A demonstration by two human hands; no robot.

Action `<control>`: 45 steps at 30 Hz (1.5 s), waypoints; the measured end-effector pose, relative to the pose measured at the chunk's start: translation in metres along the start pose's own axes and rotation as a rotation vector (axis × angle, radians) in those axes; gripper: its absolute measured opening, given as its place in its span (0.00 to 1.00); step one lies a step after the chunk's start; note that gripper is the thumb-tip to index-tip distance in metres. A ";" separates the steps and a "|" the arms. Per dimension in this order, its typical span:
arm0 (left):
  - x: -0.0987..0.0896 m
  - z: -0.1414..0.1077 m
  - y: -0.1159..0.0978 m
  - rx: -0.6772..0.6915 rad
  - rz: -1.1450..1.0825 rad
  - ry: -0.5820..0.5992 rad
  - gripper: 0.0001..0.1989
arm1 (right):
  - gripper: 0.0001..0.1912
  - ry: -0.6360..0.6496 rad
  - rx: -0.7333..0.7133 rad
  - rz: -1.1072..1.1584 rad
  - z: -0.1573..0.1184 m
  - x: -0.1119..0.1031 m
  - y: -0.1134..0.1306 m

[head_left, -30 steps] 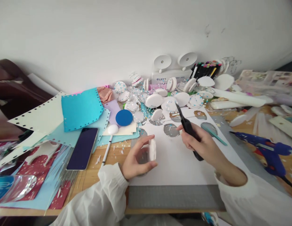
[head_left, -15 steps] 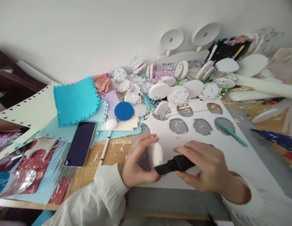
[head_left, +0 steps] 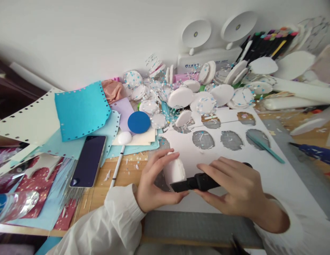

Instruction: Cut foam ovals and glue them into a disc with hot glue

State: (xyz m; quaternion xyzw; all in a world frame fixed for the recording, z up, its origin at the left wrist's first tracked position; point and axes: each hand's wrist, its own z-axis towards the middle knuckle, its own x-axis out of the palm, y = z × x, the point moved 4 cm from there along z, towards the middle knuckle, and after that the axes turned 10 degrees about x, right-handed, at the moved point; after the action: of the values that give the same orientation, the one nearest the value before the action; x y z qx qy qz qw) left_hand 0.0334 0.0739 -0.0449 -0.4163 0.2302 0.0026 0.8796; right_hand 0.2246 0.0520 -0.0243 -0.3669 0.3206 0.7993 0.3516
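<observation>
My left hand (head_left: 154, 187) is closed around a thick white disc (head_left: 175, 171), with fingertips on its top and the thumb beneath. The disc stands on edge, and its rough cut rim faces right. A black utility knife (head_left: 199, 182) lies in the grip of my right hand (head_left: 231, 187). Its dark blade (head_left: 179, 186) points left and meets the disc's lower edge. Below both hands is a white foam sheet (head_left: 260, 177) with several round holes cut out. A teal pen-like tool (head_left: 266, 147) rests across one hole.
A grey cutting mat (head_left: 191, 226) lies under the sheet. White discs (head_left: 180, 98) with blue dots among them are heaped at the back, before a white two-headed lamp (head_left: 196, 33). At left are a phone (head_left: 88, 161), blue paper (head_left: 82, 109) and a blue disc (head_left: 139, 122); a glue gun (head_left: 313, 152) is at right.
The knife blade has shifted slightly up against the disc's lower edge, and the disc has turned to show more of its rim. The camera view has moved a little.
</observation>
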 end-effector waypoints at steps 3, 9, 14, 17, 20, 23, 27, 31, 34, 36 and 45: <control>-0.001 0.001 0.000 -0.005 0.018 -0.015 0.36 | 0.17 -0.011 -0.007 -0.014 0.000 -0.001 -0.001; -0.002 0.001 0.001 -0.023 0.002 -0.021 0.35 | 0.17 -0.022 -0.008 -0.036 0.000 -0.001 -0.003; 0.000 0.000 -0.001 -0.031 0.061 -0.020 0.35 | 0.16 0.002 0.000 -0.044 0.001 0.002 -0.002; -0.001 0.000 -0.001 -0.039 0.062 -0.025 0.35 | 0.17 -0.003 -0.005 -0.050 0.001 0.000 -0.005; -0.002 0.001 -0.001 -0.041 0.046 -0.030 0.34 | 0.17 -0.012 -0.001 -0.052 0.001 -0.001 -0.007; -0.001 0.000 -0.001 -0.040 0.053 -0.033 0.34 | 0.16 -0.013 0.004 -0.041 0.002 0.000 -0.004; 0.000 -0.001 -0.001 -0.029 0.034 -0.022 0.35 | 0.16 0.003 -0.005 0.005 0.001 0.000 -0.003; -0.001 0.000 -0.001 -0.036 -0.061 -0.018 0.34 | 0.15 -0.037 0.056 -0.005 0.000 -0.002 -0.020; -0.002 -0.003 0.000 -0.029 -0.122 -0.010 0.34 | 0.15 -0.105 0.159 -0.017 0.000 -0.005 -0.036; -0.001 -0.006 0.003 -0.044 -0.156 0.004 0.37 | 0.14 -0.122 0.183 0.021 0.001 -0.006 -0.037; 0.005 -0.002 0.001 0.069 -0.013 0.156 0.40 | 0.16 0.023 0.015 0.239 0.000 0.002 0.001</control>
State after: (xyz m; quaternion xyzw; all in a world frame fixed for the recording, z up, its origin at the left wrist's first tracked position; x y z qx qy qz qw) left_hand 0.0371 0.0717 -0.0487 -0.3859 0.2953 -0.0433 0.8729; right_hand 0.2231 0.0523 -0.0261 -0.3325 0.3719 0.8289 0.2530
